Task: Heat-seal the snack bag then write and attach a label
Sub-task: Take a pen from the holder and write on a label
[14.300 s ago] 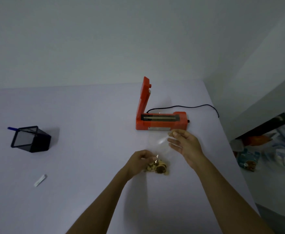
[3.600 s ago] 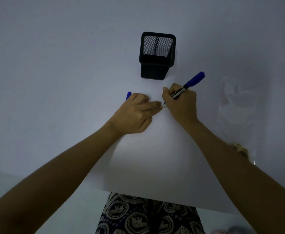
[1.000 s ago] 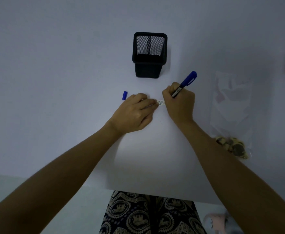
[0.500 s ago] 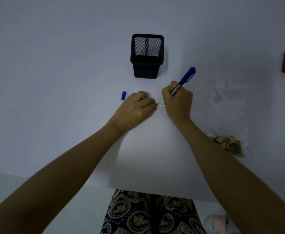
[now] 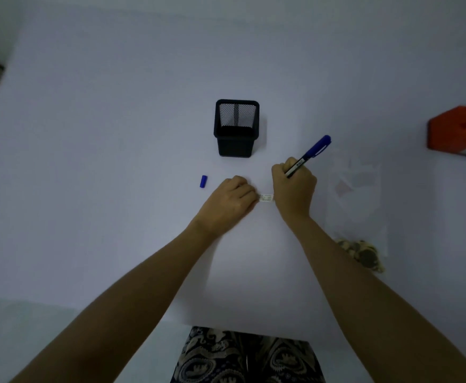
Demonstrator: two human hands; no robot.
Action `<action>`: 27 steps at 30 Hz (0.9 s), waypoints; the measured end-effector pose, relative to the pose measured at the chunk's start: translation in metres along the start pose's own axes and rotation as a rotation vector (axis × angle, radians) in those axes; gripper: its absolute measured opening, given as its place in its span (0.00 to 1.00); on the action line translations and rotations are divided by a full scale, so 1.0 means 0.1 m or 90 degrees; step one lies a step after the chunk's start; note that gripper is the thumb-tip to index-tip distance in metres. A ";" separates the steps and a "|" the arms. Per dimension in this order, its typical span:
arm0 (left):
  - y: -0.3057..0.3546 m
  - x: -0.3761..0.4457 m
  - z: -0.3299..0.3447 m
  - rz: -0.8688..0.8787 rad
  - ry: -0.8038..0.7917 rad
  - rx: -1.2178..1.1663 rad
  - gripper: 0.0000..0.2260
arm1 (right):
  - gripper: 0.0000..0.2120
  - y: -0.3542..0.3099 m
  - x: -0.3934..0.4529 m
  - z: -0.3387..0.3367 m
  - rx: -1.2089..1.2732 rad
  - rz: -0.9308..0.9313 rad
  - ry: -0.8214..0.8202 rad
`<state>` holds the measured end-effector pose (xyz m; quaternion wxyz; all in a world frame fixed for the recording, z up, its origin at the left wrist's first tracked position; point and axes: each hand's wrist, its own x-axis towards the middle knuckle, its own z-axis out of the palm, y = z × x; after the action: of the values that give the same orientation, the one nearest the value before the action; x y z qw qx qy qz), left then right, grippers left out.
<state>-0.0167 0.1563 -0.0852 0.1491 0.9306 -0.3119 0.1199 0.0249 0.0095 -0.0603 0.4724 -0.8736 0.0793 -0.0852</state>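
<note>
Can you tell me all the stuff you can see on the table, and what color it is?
table: one, white, under everything
pen holder: one, black mesh, upright at the middle, far side
pen cap: one, blue, lying left of the hands
label: one, small and white, flat between the two hands
pen: one, blue and black, tilted, in the right hand
snack bag: one, clear with brown snacks at its near end, lying right of the right arm
heat sealer: one, orange, at the right edge, partly out of view
trousers: patterned, dark and cream, bottom edge
left hand: one, fingertips at the label's left end
right hand: one, holds the pen
</note>
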 end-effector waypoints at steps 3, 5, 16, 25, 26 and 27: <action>0.01 -0.01 -0.02 -0.007 -0.008 -0.013 0.08 | 0.22 -0.08 0.00 -0.08 0.018 -0.006 0.007; 0.04 -0.03 -0.06 -0.018 -0.015 -0.029 0.10 | 0.22 -0.14 0.01 -0.11 0.038 0.003 0.012; -0.10 -0.25 -0.38 -0.482 0.070 -0.032 0.14 | 0.19 -0.67 -0.01 -0.16 0.179 0.074 -0.049; -0.24 -0.24 -0.38 -0.593 -0.046 -0.028 0.08 | 0.13 -0.94 -0.05 -0.14 0.313 0.213 -0.256; -0.23 -0.23 -0.39 -0.588 -0.045 -0.028 0.06 | 0.12 -0.96 -0.05 -0.14 0.321 0.222 -0.267; -0.22 -0.22 -0.40 -0.591 -0.035 -0.038 0.05 | 0.11 -0.97 -0.06 -0.15 0.330 0.235 -0.278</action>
<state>-0.0257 0.1991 -0.0599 0.2052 0.9700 0.1302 0.0065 0.0217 0.0513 0.0288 0.6906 -0.6941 0.1082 0.1721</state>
